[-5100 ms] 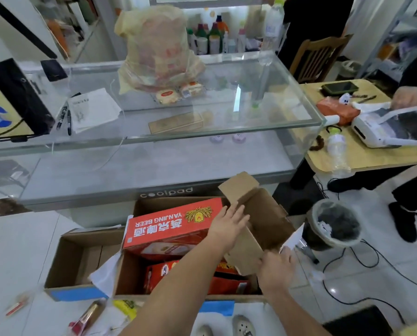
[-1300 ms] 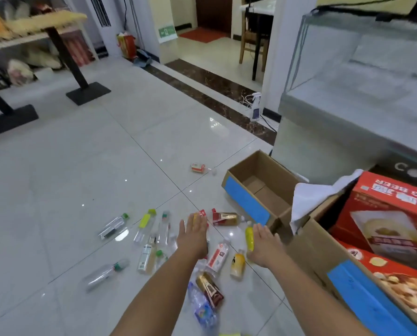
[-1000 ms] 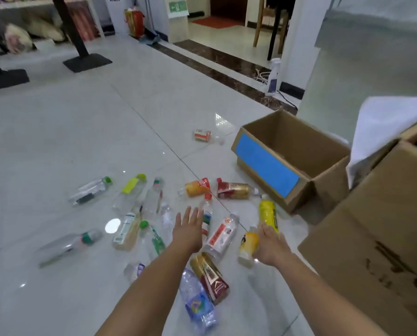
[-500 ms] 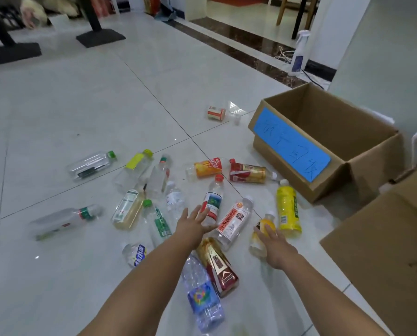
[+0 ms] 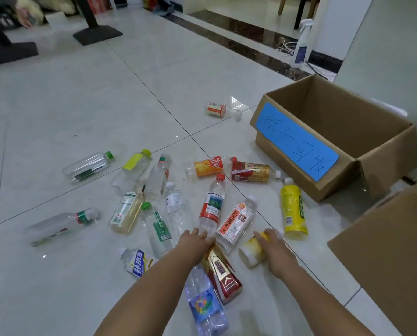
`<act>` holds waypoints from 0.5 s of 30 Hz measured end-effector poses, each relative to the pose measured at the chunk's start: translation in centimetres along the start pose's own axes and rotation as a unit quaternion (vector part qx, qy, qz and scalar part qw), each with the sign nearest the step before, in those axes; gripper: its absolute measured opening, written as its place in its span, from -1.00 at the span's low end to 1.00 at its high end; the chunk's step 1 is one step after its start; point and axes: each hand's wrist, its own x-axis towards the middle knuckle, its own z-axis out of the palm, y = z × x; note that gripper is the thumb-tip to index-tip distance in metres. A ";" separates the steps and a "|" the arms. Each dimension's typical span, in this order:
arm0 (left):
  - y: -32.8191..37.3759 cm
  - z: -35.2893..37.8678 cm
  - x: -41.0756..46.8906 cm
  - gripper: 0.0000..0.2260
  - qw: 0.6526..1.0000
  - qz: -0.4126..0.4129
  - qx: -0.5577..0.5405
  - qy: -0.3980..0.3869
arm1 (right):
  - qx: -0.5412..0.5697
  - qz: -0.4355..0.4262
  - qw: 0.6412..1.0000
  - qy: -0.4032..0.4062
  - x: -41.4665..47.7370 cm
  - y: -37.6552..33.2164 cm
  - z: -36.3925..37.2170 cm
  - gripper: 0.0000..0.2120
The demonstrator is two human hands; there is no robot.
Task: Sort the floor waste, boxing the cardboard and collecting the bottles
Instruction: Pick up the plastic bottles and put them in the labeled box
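Observation:
Several empty plastic bottles lie scattered on the white tile floor. My right hand [image 5: 274, 251] is closed around a small yellow bottle [image 5: 251, 251] lying on the floor. My left hand [image 5: 194, 240] reaches down with its fingers on the base of a clear red-labelled water bottle [image 5: 212, 206]; whether it grips the bottle cannot be told. A red and gold bottle [image 5: 222, 275] lies just under that hand. An open cardboard box with a blue label [image 5: 297, 138] stands to the right, empty as far as I can see.
A second cardboard box [image 5: 391, 251] fills the lower right corner. A yellow bottle [image 5: 293, 209] lies between the two boxes. A small red and white can [image 5: 216, 109] lies farther off. A spray bottle [image 5: 302, 44] and cables stand by the wall. Black table feet [image 5: 97, 35] are at upper left.
I turned from the beer cartons in the big box to the floor bottles. Both hands went down; the right hand closed on the small yellow bottle and the left reached the water bottle.

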 end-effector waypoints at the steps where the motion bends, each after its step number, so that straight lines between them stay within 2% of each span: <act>1: 0.0 0.3 0.1 -0.37 1.000 0.001 -0.002 -0.002 | -0.014 0.016 1.000 0.021 -0.2 -0.1 0.5 -0.36; 4: 0.1 0.7 0.4 -0.33 1.000 0.003 -0.008 -0.001 | -0.071 0.053 0.994 0.067 -0.2 0.6 1.8 -0.46; 6: 0.1 0.7 0.6 -0.39 1.000 0.001 -0.010 0.007 | -0.056 0.085 0.994 0.044 0.0 1.0 2.3 -0.45; 10: 0.1 1.3 1.1 -0.53 0.999 -0.031 0.007 0.019 | 0.115 0.153 0.980 -0.057 -0.2 1.5 3.9 -0.35; 15: 0.3 2.2 1.9 -0.63 0.998 -0.054 0.029 0.026 | 0.229 0.216 0.943 -0.103 -1.2 1.7 5.1 -0.36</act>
